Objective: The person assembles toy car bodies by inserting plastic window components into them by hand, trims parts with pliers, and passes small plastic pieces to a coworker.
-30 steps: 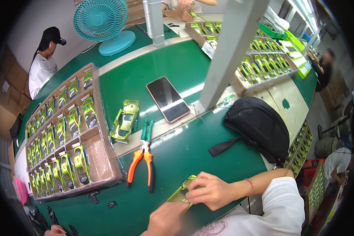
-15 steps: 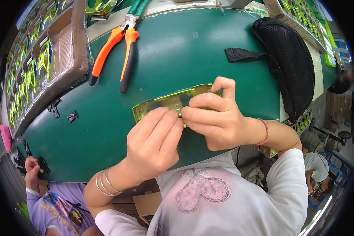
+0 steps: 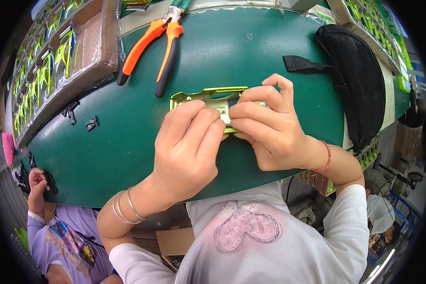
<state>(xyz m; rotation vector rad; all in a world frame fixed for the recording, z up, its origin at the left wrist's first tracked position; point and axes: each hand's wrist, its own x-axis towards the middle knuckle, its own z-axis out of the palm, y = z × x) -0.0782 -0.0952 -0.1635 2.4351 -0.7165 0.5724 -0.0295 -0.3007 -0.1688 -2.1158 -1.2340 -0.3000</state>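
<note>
In front of my chest, just above the green tabletop (image 3: pixel 128 156), I hold a pair of glasses with a shiny yellow-green frame (image 3: pixel 224 108). Its long side lies crosswise, with a straight green bar along the far edge. My left hand (image 3: pixel 187 149) pinches the near left part, fingers bent over the rim. My right hand (image 3: pixel 274 128) is closed on the right end, its index finger raised and bent. The fingertips of both hands almost meet at the near edge; what they press there is hidden.
Orange-and-black handled pliers (image 3: pixel 163 52) lie at the far left. Boxes of similar glasses stand left (image 3: pixel 97 52) and far right (image 3: pixel 364 33). A black mesh pouch (image 3: pixel 359 85) lies right. Small black pieces (image 3: pixel 92 124) are on the left, near another person's hand (image 3: pixel 38 181).
The glasses have tilted in my hands, with more of the inner side and the far green bar showing. Both hands keep their grip. The whole view has shifted slightly.
</note>
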